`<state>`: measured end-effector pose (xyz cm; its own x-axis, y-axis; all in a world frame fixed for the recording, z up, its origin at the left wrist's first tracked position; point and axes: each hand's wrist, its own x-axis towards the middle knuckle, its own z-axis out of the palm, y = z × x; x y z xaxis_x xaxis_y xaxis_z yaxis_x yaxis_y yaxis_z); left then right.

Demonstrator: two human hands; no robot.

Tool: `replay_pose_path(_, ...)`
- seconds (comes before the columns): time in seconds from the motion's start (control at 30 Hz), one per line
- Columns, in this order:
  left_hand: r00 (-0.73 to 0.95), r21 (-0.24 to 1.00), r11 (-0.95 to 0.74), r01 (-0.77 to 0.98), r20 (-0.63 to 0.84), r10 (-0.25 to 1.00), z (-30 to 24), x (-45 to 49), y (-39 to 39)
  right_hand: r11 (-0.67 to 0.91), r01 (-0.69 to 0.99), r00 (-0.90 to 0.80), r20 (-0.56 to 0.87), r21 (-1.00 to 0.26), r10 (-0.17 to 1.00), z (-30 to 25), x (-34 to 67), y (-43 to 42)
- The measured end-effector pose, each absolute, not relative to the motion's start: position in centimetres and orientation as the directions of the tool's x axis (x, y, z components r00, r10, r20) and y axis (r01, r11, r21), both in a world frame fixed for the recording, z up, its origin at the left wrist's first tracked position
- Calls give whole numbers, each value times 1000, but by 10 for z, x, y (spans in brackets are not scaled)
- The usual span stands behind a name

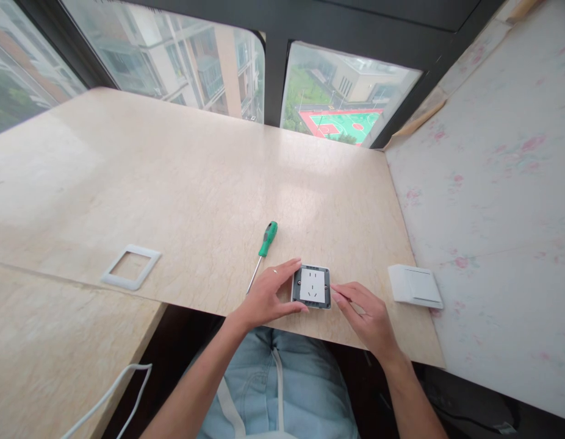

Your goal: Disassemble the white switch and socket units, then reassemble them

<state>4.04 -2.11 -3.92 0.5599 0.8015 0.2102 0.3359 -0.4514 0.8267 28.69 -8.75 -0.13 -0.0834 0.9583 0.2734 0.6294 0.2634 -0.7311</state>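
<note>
A wall socket [312,285] with a white face and a dark grey frame lies near the front edge of the stone counter. Its cover is off, and a screw shows on each side of the face. My left hand [271,292] grips the socket's left side, thumb at the lower edge and fingers at the upper corner. At the socket's right edge, beside the right screw, my right hand [365,311] has thumb and forefinger pinched together; whatever is between them is too small to make out. A screwdriver [268,238] with a green handle lies just beyond my left hand, its shaft pointing towards me.
A white square cover frame [132,267] lies on the counter [195,183] to the left. On the right, a white switch [416,285] sits against the flowered wall [493,183]. A white cable [108,393] loops at lower left. Windows line the back.
</note>
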Motion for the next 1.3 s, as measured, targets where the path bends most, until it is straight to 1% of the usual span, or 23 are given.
replay_pose_path(0.1, 568, 832, -445, 330, 202, 798, -39, 40, -21, 119, 575, 72, 194, -810, 978, -14, 283, -95)
replay_pose_path(0.2, 566, 837, -440, 324, 201, 800, -38, 41, -21, 4, 505, 225, 136, -863, 965, -23, 280, -99)
replay_pose_path(0.3, 561, 843, -424, 330, 185, 807, -38, 41, -22, -59, 422, 337, 96, -905, 937, -21, 277, -95)
replay_pose_path(0.4, 570, 840, -423, 339, 174, 803, -37, 40, -22, -63, 359, 402, 93, -931, 911, -5, 271, -78)
replay_pose_path(0.5, 580, 834, -434, 341, 176, 795, -37, 40, -22, -4, 356, 333, 123, -934, 935, 20, 256, -47)
replay_pose_path(0.6, 582, 825, -442, 352, 177, 793, -38, 40, -22, 52, 397, 117, 107, -917, 987, 41, 231, -2)
replay_pose_path(0.63, 581, 821, -445, 359, 176, 795, -39, 40, -22, 31, 452, 30, 50, -891, 998, 45, 221, 13)
replay_pose_path(0.67, 580, 816, -447, 366, 175, 795, -40, 40, -22, -26, 547, -39, -57, -837, 998, 48, 210, 29)
replay_pose_path(0.7, 580, 813, -450, 371, 176, 796, -41, 41, -22, -92, 655, -74, -185, -750, 980, 48, 199, 43)
replay_pose_path(0.8, 584, 809, -460, 367, 185, 791, -42, 41, -21, -161, 753, -56, -305, -639, 951, 41, 167, 76)
replay_pose_path(0.9, 579, 811, -459, 363, 190, 793, -43, 42, -20, -202, 789, -11, -343, -580, 939, 28, 143, 93)
replay_pose_path(1.0, 576, 816, -462, 348, 202, 792, -41, 42, -20, -224, 755, 8, -334, -616, 943, 19, 133, 98)
replay_pose_path(1.1, 583, 814, -472, 338, 213, 784, -40, 43, -21, -232, 637, -6, -305, -735, 952, 19, 133, 99)
replay_pose_path(1.2, 573, 814, -466, 348, 209, 792, -39, 43, -22, -187, 473, -18, -221, -861, 975, 29, 140, 99)
replay_pose_path(1.3, 572, 813, -460, 356, 200, 795, -38, 43, -23, -105, 322, 23, -103, -941, 994, 47, 158, 96)
